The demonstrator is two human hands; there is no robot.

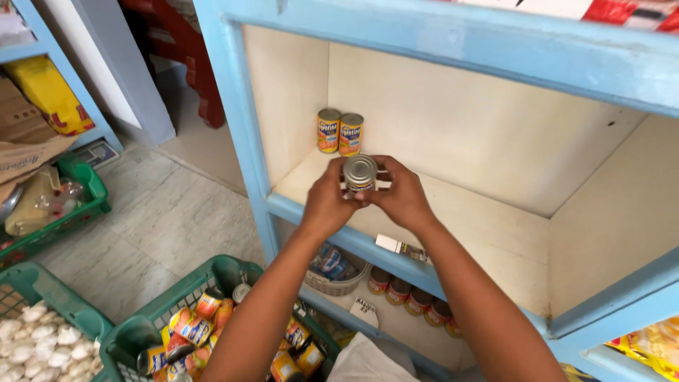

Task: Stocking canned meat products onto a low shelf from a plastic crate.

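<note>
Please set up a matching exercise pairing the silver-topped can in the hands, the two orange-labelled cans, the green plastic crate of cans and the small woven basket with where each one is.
Things:
1. silver-topped metal can
2. two orange-labelled cans
3. green plastic crate of mixed cans
4. small woven basket

Places:
A. on the floor, lower left of the shelf unit
B. at the back left corner of the pale shelf
C. on the lower shelf, beneath the hands
D. held between the left hand and the right hand

Pairs: 1-D, 2-B, 3-A, 4-C
</note>
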